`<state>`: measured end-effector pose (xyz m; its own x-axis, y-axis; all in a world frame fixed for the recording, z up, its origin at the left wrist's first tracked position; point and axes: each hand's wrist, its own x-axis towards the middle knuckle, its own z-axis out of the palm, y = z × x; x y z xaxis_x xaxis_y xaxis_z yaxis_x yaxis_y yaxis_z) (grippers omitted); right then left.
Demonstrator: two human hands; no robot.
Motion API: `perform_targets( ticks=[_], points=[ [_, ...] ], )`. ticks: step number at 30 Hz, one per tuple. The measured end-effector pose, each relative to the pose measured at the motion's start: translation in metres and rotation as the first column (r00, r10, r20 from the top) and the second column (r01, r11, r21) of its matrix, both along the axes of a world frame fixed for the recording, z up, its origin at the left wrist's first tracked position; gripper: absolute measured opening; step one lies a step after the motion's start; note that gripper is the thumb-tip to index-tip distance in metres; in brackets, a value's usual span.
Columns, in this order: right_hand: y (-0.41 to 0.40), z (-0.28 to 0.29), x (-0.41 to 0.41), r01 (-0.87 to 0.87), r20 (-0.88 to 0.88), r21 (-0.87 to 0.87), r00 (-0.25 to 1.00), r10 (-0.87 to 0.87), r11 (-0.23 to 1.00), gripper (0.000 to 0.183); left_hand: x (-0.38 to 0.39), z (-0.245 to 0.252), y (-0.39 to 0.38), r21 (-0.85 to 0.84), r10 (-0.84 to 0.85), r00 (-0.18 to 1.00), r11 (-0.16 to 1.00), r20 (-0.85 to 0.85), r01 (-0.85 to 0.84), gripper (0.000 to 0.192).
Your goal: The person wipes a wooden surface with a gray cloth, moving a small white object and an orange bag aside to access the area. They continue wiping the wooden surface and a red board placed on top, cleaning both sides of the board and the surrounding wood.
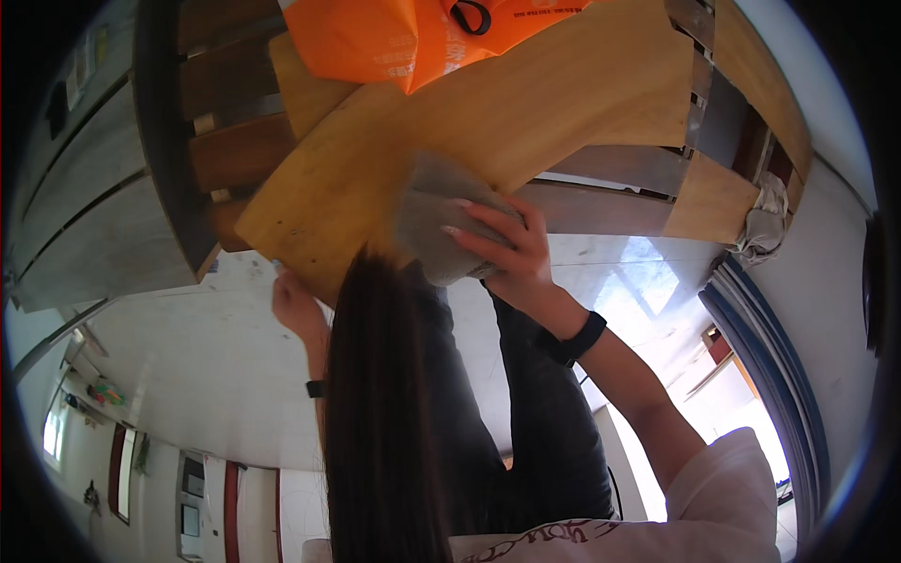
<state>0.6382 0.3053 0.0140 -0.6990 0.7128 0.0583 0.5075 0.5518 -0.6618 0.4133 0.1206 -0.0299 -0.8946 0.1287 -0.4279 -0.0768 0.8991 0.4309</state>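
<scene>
A folded grey cloth (447,211) lies against a wide, thin wooden board (521,112), near the board's lower edge. My right hand (517,246), with a dark band at the wrist, holds the cloth with its fingers spread over it. At the board's lower left edge my left hand (295,299) grips the rim; its fingertips partly show. Long dark hair hangs in front of the left forearm and hides part of the board's lower edge.
An orange bag (394,42) with writing rests on the board's far part. Beneath lies a slatted wooden frame (605,207). A crumpled pale cloth (766,218) hangs at its right end. Grey panels (105,232) stand at left, above a pale tiled floor (211,352).
</scene>
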Motion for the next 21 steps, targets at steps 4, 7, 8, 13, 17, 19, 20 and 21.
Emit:
perform_targets(
  ticks=[4, 7, 8, 13, 17, 19, 20, 21],
  points=[
    [-0.004, -0.003, -0.007, 0.061, 0.033, 0.024, 0.998, -0.062, 0.998, 0.056, -0.058, -0.003, -0.027, -0.123, -0.134, 0.991, 0.984, -0.03, 0.129, 0.05],
    [-0.008, -0.003, -0.028, 0.051, 0.01, 0.044, 0.999, -0.051, 0.998, 0.058, -0.077, 0.002, -0.038, -0.012, -0.183, 0.983, 0.983, -0.025, 0.182, 0.049],
    [-0.008, -0.002, -0.038, 0.017, 0.003, 0.05, 1.0, -0.017, 0.999, 0.06, -0.08, 0.006, -0.039, -0.098, -0.244, 0.958, 0.968, -0.148, 0.231, 0.045],
    [0.007, -0.02, -0.102, -0.081, 0.021, 0.079, 0.997, 0.08, 0.994, 0.065, -0.031, 0.037, 0.04, 0.0, -0.383, 0.864, 0.914, -0.326, 0.405, 0.044],
    [0.001, -0.026, -0.155, -0.038, 0.051, 0.167, 0.998, 0.03, 0.985, 0.058, -0.035, 0.021, 0.072, 0.571, -0.427, 0.877, 0.672, -0.221, 0.471, 0.051],
    [-0.011, -0.021, -0.127, -0.084, 0.117, 0.068, 0.99, 0.076, 0.994, 0.054, 0.004, 0.0, 0.066, 0.356, -0.608, 0.74, 0.65, -0.286, 0.671, 0.05],
    [-0.019, -0.011, -0.11, -0.109, 0.159, -0.047, 0.981, 0.115, 0.993, 0.049, 0.026, 0.002, 0.069, 0.641, -0.328, 0.93, 0.753, 0.168, 0.15, 0.05],
    [-0.034, -0.002, -0.103, -0.11, 0.165, -0.094, 0.978, 0.125, 0.989, 0.05, 0.034, 0.016, 0.065, 0.602, -0.072, 0.778, 0.679, 0.625, -0.421, 0.05]
  ],
)
